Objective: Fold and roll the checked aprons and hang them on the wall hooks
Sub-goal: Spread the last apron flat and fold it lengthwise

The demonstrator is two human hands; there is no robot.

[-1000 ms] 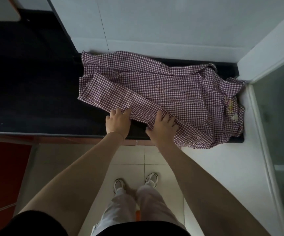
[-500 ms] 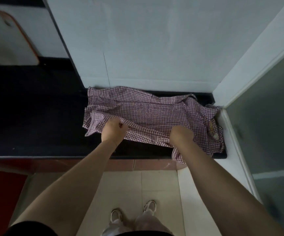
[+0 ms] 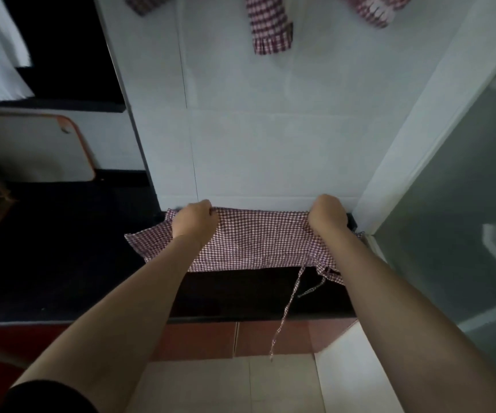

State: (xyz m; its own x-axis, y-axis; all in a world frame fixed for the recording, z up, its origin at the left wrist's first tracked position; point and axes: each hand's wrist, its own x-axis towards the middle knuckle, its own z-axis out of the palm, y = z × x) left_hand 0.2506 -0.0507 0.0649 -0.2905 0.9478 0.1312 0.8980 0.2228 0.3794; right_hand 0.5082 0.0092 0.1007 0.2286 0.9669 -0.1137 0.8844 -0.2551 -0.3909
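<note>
Checked apron (image 3: 258,242) stretched between left hand (image 3: 194,222) and right hand (image 3: 327,214) — both gripping.

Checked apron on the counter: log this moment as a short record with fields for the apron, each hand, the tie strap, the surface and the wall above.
apron: checked apron held stretched along the back of the counter, near the wall
left hand: left hand grips the apron's top edge toward its left end
right hand: right hand grips the top edge at its right end
strap: tie strap dangles past the counter's front edge
surface: dark counter
wall: hung checked aprons at the top of the view
</note>
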